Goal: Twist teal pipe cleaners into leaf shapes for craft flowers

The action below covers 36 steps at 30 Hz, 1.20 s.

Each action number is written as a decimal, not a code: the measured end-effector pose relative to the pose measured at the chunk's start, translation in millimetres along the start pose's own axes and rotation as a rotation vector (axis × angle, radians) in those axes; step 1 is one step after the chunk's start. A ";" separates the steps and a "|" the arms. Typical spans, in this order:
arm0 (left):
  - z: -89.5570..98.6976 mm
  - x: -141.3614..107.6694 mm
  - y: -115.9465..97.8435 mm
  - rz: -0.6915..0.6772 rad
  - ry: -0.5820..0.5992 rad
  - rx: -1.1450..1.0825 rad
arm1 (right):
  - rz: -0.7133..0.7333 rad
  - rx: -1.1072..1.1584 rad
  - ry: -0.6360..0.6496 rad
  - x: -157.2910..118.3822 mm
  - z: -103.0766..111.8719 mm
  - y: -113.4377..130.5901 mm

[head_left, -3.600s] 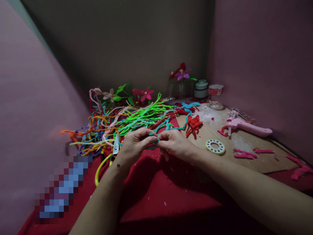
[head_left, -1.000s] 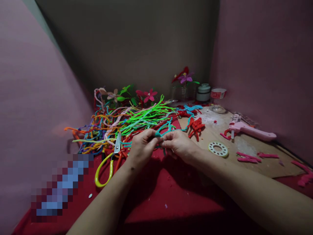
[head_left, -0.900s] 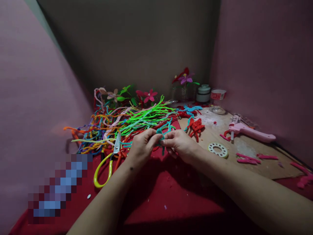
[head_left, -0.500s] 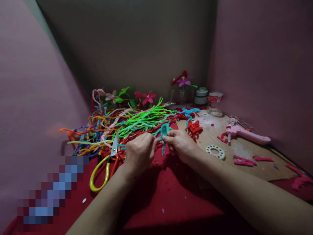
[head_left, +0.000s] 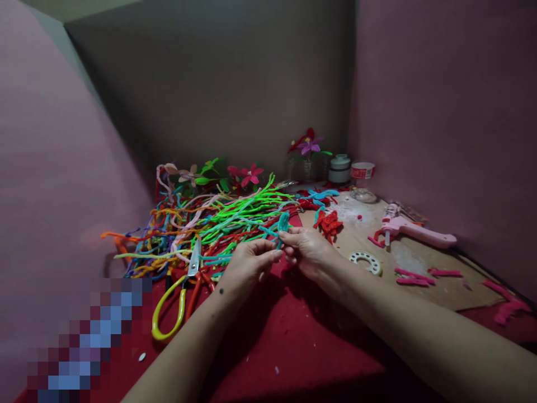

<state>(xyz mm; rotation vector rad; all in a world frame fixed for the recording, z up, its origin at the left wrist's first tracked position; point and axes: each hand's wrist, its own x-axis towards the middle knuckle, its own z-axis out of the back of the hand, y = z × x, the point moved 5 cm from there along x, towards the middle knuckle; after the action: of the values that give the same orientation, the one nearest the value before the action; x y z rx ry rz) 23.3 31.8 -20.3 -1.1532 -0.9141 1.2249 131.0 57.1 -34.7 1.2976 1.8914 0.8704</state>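
Note:
A teal pipe cleaner (head_left: 284, 221), bent into a small petal-like loop with loose ends, is held up over the red cloth. Its base is pinched between the thumb and fingers of my right hand (head_left: 312, 252). Close beside it, my left hand (head_left: 250, 260) is closed in a pinch at the lower end of the same piece; the exact contact is partly hidden by the fingers. Behind both hands lies a pile of bright green pipe cleaners (head_left: 247, 201). Scissors (head_left: 194, 263) with one yellow and one red handle rest left of my left hand.
On the cardboard (head_left: 444, 291) to the right are a pink glue gun (head_left: 419, 230), a white ring with holes (head_left: 366, 263), red pipe cleaner pieces (head_left: 329, 225) and pink ones (head_left: 414, 277). Pipe cleaner flowers (head_left: 251, 173) and a grey-green jar (head_left: 339, 169) stand at the back.
My left hand has turned, its fingers now showing and pinching lower by the teal piece. The loop has turned from face-on to narrower. The whole view has shifted slightly.

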 end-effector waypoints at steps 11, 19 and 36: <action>-27.8 1.1 20.3 0.170 0.224 -0.534 | 0.190 -0.101 -0.013 0.4 1.6 -7.6; -4.0 -1.5 6.7 0.009 0.007 0.047 | 0.156 -0.105 0.003 2.8 1.3 -2.6; 30.6 -2.2 -15.7 -0.081 -0.102 0.018 | 0.156 -0.492 0.134 -7.1 -8.7 -5.2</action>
<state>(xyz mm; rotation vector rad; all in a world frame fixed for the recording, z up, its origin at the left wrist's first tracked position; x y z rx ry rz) -3.1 35.0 1.6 -1.0379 -1.0146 1.2321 123.2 47.5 -33.1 1.1080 1.5447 1.4283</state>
